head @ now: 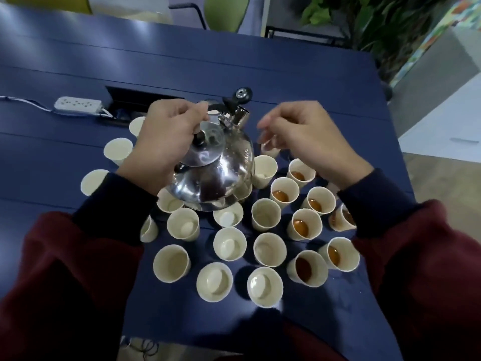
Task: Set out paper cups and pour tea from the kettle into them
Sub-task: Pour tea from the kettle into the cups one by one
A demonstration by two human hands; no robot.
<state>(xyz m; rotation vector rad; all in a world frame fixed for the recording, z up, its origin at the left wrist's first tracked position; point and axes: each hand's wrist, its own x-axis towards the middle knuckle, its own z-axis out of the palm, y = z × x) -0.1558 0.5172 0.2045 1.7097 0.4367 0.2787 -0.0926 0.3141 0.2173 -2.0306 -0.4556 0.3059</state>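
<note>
A shiny steel kettle [216, 168] hangs above the middle of a cluster of several white paper cups on the dark blue table [299, 82]. My left hand [164, 142] grips its black handle from above, and the spout with its black cap points away from me. My right hand [304, 142] hovers to the right of the kettle, fingers curled loosely, holding nothing that I can see. Cups on the right hold brown tea, such as one tea cup [284, 193]. Cups in the middle and on the left are empty, such as one empty cup [214, 281].
A white power strip [78, 104] with its cord lies at the back left, beside a dark cable slot [145, 100] in the table. Behind the table stand a green chair [226, 11] and a leafy plant [377, 24]. The table's right edge runs diagonally.
</note>
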